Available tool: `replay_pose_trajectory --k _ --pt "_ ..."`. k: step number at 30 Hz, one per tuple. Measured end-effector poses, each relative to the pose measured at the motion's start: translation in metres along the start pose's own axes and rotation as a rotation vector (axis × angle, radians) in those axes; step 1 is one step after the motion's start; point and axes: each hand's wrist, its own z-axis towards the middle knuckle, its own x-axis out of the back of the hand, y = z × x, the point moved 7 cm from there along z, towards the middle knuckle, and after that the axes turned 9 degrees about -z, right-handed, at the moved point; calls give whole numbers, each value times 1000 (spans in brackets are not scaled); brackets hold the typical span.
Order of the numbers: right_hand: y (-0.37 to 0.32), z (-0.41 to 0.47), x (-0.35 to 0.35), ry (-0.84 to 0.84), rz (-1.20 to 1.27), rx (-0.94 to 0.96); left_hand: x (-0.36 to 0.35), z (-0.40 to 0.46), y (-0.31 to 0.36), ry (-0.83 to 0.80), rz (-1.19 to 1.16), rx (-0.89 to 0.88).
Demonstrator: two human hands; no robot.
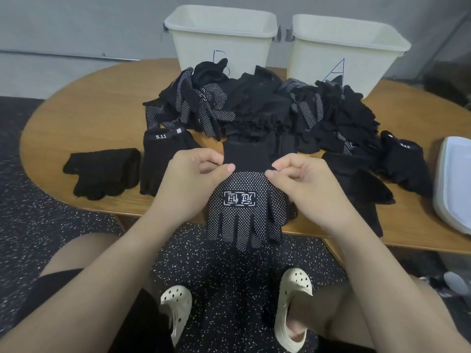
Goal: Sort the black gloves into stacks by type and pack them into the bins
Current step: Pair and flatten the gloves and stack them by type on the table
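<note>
Black dotted glove [244, 200] up front, dangling fingers-down past the near edge of the wooden table [84, 118]. Pinched at the cuff from both sides: left hand [190, 178] curled, thumb and forefinger on the left corner; right hand [303, 182] curled, nipping the right corner. Further left on the table, a plain knit glove [104, 171] and beside it a 5.11 glove [159, 159], lying flat. Beyond, heaped glove pile [254, 108] sprawling across the middle. At the back, two cream bins: bin B [220, 39] left, bin A [344, 52] right.
</note>
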Motion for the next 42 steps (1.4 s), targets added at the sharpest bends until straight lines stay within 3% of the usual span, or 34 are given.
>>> replay_pose_trajectory --k 4,15,18,21,24,27,29,35,38,42 --pt "4 5 2 82 -207 57 -3 12 -10 7 31 11" --pt "14 11 -2 162 -431 78 -12 27 -12 94 232 -78" --pt "17 12 -5 157 -467 75 -13 23 -7 95 279 -166" --pt "18 12 -6 166 -491 86 -19 16 4 83 486 -381" --pt "19 12 -7 169 -505 92 -37 6 9 -94 661 -595" --pt "20 12 -8 169 -506 99 -60 -5 -5 -365 726 -552" --pt "21 12 -8 171 -520 104 -66 -9 -15 -447 784 -506" --pt "10 7 -7 225 -622 221 -69 -1 -36 -515 931 -410" --pt "6 4 -12 150 -626 338 -70 6 -37 -509 966 -409" --pt "15 4 -17 66 -658 345 -69 4 -33 -495 993 -432"
